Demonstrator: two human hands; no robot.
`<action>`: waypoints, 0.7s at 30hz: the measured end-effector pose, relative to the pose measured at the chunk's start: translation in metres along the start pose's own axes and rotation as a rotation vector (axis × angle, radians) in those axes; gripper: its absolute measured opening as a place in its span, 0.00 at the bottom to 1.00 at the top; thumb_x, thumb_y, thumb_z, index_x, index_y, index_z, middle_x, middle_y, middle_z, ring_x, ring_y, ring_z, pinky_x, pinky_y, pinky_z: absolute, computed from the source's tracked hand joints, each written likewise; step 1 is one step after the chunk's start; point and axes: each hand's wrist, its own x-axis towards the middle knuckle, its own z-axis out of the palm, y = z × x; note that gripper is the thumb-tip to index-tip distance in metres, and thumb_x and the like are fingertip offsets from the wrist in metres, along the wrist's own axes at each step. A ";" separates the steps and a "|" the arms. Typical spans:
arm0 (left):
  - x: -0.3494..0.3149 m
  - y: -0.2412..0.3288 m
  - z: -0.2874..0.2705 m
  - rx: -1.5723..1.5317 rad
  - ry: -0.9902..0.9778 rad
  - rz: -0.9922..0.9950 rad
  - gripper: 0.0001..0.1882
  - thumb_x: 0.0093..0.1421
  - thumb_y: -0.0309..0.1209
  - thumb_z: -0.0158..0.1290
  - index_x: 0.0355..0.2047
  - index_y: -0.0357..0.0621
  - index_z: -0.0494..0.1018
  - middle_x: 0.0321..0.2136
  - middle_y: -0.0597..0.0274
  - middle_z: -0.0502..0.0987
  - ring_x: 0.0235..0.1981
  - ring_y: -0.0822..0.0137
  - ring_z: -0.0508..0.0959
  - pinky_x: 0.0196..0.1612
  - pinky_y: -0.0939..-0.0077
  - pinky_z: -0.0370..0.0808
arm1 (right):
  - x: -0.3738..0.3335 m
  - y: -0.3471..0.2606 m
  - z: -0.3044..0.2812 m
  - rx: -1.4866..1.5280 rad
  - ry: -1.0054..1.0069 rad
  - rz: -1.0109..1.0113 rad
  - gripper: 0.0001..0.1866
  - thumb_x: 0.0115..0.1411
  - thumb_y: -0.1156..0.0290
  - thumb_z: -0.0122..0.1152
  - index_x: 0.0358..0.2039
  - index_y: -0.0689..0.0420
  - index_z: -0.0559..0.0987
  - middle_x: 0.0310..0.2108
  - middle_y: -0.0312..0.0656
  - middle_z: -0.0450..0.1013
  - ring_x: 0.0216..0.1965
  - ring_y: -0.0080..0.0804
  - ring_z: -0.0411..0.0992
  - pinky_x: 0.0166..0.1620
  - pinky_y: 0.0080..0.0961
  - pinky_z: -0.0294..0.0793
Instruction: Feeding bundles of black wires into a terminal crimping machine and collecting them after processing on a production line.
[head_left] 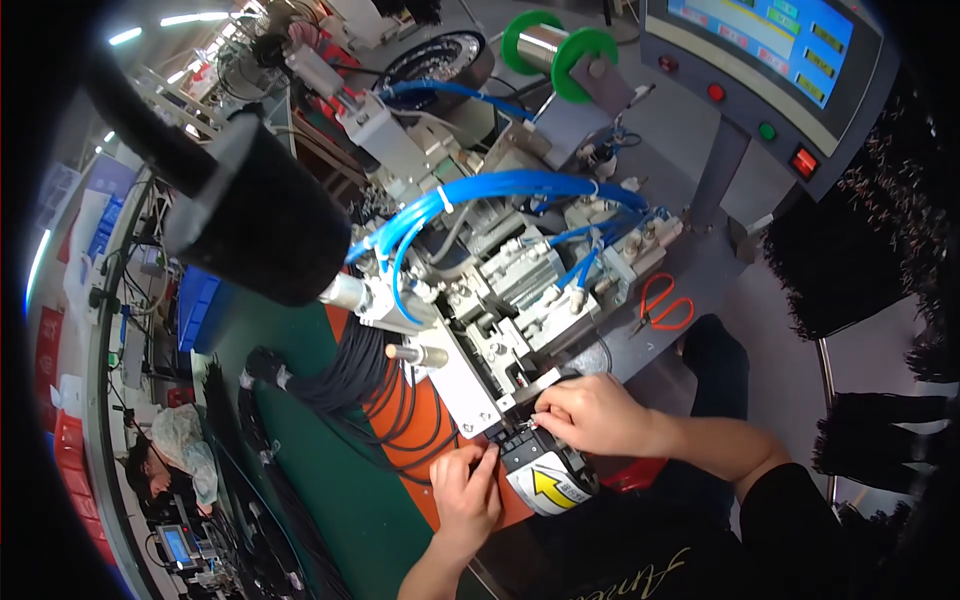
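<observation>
Black fixture (pixel 521 451) | between left hand (pixel 466 495) and right hand (pixel 597 416) | both curled, grip unclear

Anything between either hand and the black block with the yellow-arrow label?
Nothing visible. The right hand has its fingertips at the far end of the black block; the left hand is at its left edge. Exact contact is hard to tell.

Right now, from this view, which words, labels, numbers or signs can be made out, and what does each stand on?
White label on the black fixture: a yellow arrow pointing upper left, beside dark characters, not copied here.
Black shirt: gold script, partly visible, not copied here.
Screen: coloured boxes with characters too small to read.
Red panel at far left: pale marks, too blurred to read.
</observation>
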 end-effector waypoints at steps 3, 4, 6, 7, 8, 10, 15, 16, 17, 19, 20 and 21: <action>0.011 0.000 -0.003 0.149 0.008 -0.021 0.21 0.48 0.18 0.57 0.46 0.36 0.73 0.36 0.54 0.75 0.39 0.54 0.76 0.43 0.65 0.69 | -0.006 -0.020 0.004 0.072 0.077 -0.108 0.07 0.58 0.68 0.62 0.30 0.57 0.78 0.25 0.42 0.76 0.25 0.38 0.76 0.28 0.31 0.74; 0.015 -0.011 -0.009 0.132 0.072 -0.010 0.20 0.49 0.19 0.56 0.46 0.36 0.73 0.38 0.53 0.75 0.40 0.53 0.76 0.43 0.64 0.70 | -0.010 -0.026 0.010 0.072 0.089 -0.222 0.07 0.59 0.67 0.61 0.31 0.57 0.78 0.26 0.41 0.76 0.25 0.37 0.77 0.28 0.30 0.74; 0.027 -0.039 -0.019 0.079 0.208 0.016 0.18 0.53 0.19 0.55 0.46 0.35 0.73 0.41 0.50 0.76 0.42 0.52 0.76 0.45 0.63 0.70 | -0.015 -0.037 0.023 0.104 0.035 -0.363 0.07 0.59 0.66 0.62 0.32 0.57 0.78 0.27 0.40 0.76 0.25 0.36 0.77 0.27 0.28 0.75; 0.043 -0.059 -0.023 0.033 0.278 -0.045 0.17 0.55 0.21 0.55 0.47 0.34 0.72 0.42 0.48 0.76 0.43 0.51 0.76 0.48 0.63 0.70 | -0.018 -0.043 0.031 0.139 -0.038 -0.394 0.08 0.59 0.66 0.63 0.33 0.56 0.78 0.27 0.39 0.76 0.24 0.35 0.77 0.26 0.27 0.76; 0.071 -0.085 -0.026 -0.019 0.349 -0.103 0.16 0.57 0.22 0.54 0.47 0.33 0.72 0.43 0.46 0.75 0.44 0.49 0.76 0.50 0.62 0.70 | -0.019 -0.046 0.040 0.146 -0.101 -0.385 0.08 0.59 0.66 0.62 0.32 0.57 0.78 0.27 0.39 0.76 0.25 0.35 0.77 0.26 0.28 0.76; 0.123 -0.160 -0.025 -0.332 0.363 -0.386 0.23 0.61 0.32 0.57 0.52 0.29 0.68 0.47 0.39 0.75 0.50 0.45 0.76 0.53 0.58 0.71 | -0.023 -0.052 0.054 0.125 -0.183 -0.403 0.08 0.60 0.66 0.61 0.31 0.57 0.77 0.26 0.39 0.75 0.25 0.35 0.77 0.26 0.29 0.76; 0.246 -0.278 -0.013 0.078 -0.228 -0.963 0.63 0.47 0.76 0.47 0.65 0.31 0.52 0.56 0.36 0.70 0.59 0.43 0.69 0.62 0.47 0.59 | -0.020 -0.064 0.055 0.041 -0.283 -0.440 0.08 0.60 0.66 0.62 0.35 0.58 0.80 0.28 0.46 0.76 0.26 0.39 0.76 0.28 0.29 0.75; 0.257 -0.292 0.001 -0.057 -0.190 -0.965 0.65 0.44 0.77 0.49 0.65 0.31 0.50 0.58 0.37 0.68 0.60 0.44 0.68 0.63 0.46 0.57 | -0.019 -0.065 0.053 0.021 -0.312 -0.466 0.08 0.60 0.66 0.62 0.35 0.58 0.80 0.28 0.46 0.76 0.26 0.39 0.76 0.28 0.29 0.75; 0.281 -0.301 0.016 -0.203 -0.157 -0.929 0.68 0.41 0.77 0.50 0.66 0.32 0.48 0.60 0.38 0.66 0.62 0.45 0.66 0.65 0.45 0.54 | -0.016 -0.070 0.050 0.016 -0.258 -0.457 0.07 0.59 0.68 0.63 0.33 0.58 0.80 0.26 0.44 0.75 0.24 0.39 0.75 0.27 0.30 0.75; 0.297 -0.321 0.036 -0.143 -0.310 -0.860 0.67 0.41 0.73 0.55 0.66 0.33 0.48 0.62 0.38 0.62 0.64 0.47 0.63 0.65 0.43 0.53 | -0.017 -0.074 0.052 0.033 -0.250 -0.466 0.06 0.57 0.69 0.64 0.31 0.58 0.79 0.24 0.42 0.74 0.22 0.38 0.75 0.26 0.30 0.74; 0.306 -0.309 0.042 -0.164 -0.301 -0.863 0.67 0.41 0.73 0.55 0.66 0.33 0.48 0.62 0.38 0.62 0.64 0.47 0.63 0.65 0.43 0.53 | -0.015 -0.071 0.051 0.049 -0.257 -0.443 0.06 0.57 0.70 0.64 0.31 0.58 0.79 0.24 0.42 0.74 0.22 0.38 0.74 0.25 0.30 0.73; 0.309 -0.287 0.038 -0.161 -0.295 -0.810 0.64 0.41 0.68 0.60 0.65 0.33 0.50 0.60 0.39 0.65 0.63 0.47 0.65 0.64 0.45 0.55 | -0.013 -0.070 0.051 0.071 -0.260 -0.419 0.05 0.57 0.70 0.65 0.31 0.58 0.79 0.23 0.42 0.74 0.21 0.38 0.74 0.25 0.30 0.73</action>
